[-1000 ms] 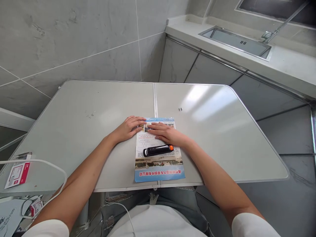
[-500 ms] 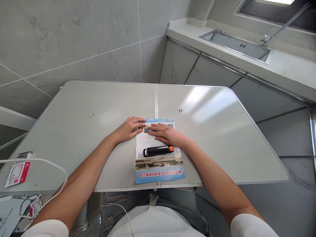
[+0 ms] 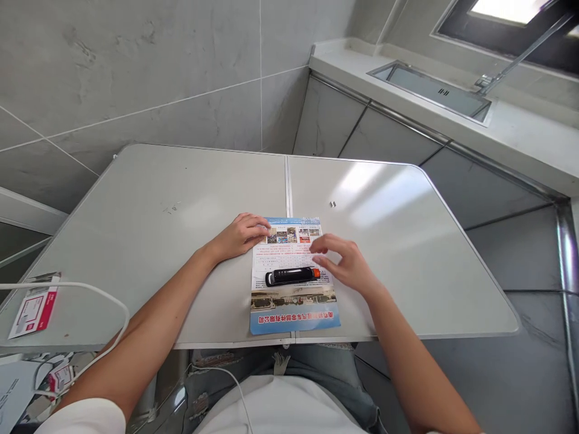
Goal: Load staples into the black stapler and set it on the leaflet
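A printed sheet (image 3: 294, 313) with a blue lower band lies flat across the seam of the table. On it rests a black stapler-like object (image 3: 292, 276) with an orange-red right end. My left hand (image 3: 242, 236) lies on the table with its fingertips over the sheet's upper left edge, fingers apart and holding nothing. Over the right side of the sheet, just above the black object's orange end, my right hand (image 3: 341, 260) is raised with its fingers curved and parted, holding nothing.
Two tiny metal pieces (image 3: 333, 204) lie beyond the sheet on the light table (image 3: 407, 265). At the left are a red-and-white card (image 3: 34, 310) and a white cable (image 3: 104, 295). Behind stand a tiled wall and a counter with a sink (image 3: 429, 90).
My right hand has lifted off the sheet and moved right, its fingers now curved, uncovering the printed pictures. My left hand has barely moved. The view has shifted slightly.
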A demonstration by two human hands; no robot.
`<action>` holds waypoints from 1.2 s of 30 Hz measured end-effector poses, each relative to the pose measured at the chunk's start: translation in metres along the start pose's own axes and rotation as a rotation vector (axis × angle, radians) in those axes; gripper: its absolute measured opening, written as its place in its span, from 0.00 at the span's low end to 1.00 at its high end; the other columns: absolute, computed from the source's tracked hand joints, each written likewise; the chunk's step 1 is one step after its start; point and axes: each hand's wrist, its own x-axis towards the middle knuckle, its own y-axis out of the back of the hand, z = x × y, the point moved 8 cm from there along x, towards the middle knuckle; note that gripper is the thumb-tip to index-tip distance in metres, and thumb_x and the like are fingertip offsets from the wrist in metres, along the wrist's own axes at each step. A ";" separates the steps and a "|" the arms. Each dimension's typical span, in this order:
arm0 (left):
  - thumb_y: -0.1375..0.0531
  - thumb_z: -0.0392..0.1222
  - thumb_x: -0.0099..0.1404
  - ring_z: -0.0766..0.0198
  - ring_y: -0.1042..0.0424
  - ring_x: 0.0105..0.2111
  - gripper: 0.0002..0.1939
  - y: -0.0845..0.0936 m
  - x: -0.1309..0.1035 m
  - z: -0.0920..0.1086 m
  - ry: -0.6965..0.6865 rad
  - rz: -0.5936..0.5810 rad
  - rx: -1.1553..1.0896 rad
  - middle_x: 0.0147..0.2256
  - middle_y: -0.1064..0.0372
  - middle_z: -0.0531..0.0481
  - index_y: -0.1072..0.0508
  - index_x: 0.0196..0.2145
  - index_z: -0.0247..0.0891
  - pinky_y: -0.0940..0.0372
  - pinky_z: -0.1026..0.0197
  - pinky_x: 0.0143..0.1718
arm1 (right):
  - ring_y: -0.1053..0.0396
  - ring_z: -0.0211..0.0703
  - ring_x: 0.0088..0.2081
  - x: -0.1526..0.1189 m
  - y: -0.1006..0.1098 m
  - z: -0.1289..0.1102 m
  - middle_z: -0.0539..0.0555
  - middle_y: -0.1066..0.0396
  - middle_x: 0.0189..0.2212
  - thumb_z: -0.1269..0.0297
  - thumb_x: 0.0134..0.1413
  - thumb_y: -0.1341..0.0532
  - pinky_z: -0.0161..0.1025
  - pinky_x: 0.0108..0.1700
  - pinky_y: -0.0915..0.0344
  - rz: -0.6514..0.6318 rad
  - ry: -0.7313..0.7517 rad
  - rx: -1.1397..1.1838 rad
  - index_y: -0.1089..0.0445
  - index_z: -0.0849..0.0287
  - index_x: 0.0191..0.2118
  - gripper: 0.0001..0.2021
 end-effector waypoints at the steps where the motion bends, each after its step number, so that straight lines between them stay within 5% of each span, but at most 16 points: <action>1: 0.47 0.46 0.77 0.54 0.28 0.55 0.16 0.001 -0.001 0.003 -0.016 0.002 -0.020 0.52 0.24 0.45 0.19 0.46 0.47 0.37 0.44 0.61 | 0.25 0.52 0.45 -0.013 -0.001 -0.002 0.57 0.22 0.43 0.54 0.66 0.35 0.50 0.48 0.28 0.051 -0.002 0.022 0.25 0.52 0.43 0.09; 8: 0.47 0.43 0.77 0.58 0.25 0.47 0.16 -0.002 -0.005 0.015 -0.073 -0.044 -0.137 0.47 0.24 0.45 0.19 0.45 0.45 0.30 0.53 0.51 | 0.25 0.55 0.53 -0.064 -0.030 0.015 0.55 0.23 0.51 0.58 0.62 0.32 0.56 0.57 0.28 0.195 -0.123 0.034 0.28 0.46 0.50 0.12; 28: 0.44 0.42 0.76 0.57 0.26 0.50 0.12 -0.007 -0.004 0.013 -0.093 -0.071 -0.080 0.48 0.25 0.45 0.20 0.46 0.44 0.34 0.52 0.57 | 0.29 0.53 0.54 -0.057 -0.044 0.021 0.55 0.26 0.52 0.60 0.65 0.35 0.51 0.57 0.30 0.059 -0.116 -0.118 0.33 0.46 0.62 0.21; 36: 0.44 0.41 0.76 0.57 0.27 0.51 0.12 -0.009 -0.004 0.011 -0.089 -0.078 -0.091 0.48 0.25 0.44 0.20 0.46 0.44 0.35 0.51 0.57 | 0.30 0.54 0.54 -0.053 -0.044 0.013 0.55 0.24 0.51 0.61 0.67 0.36 0.52 0.55 0.29 0.034 -0.072 -0.150 0.31 0.47 0.59 0.17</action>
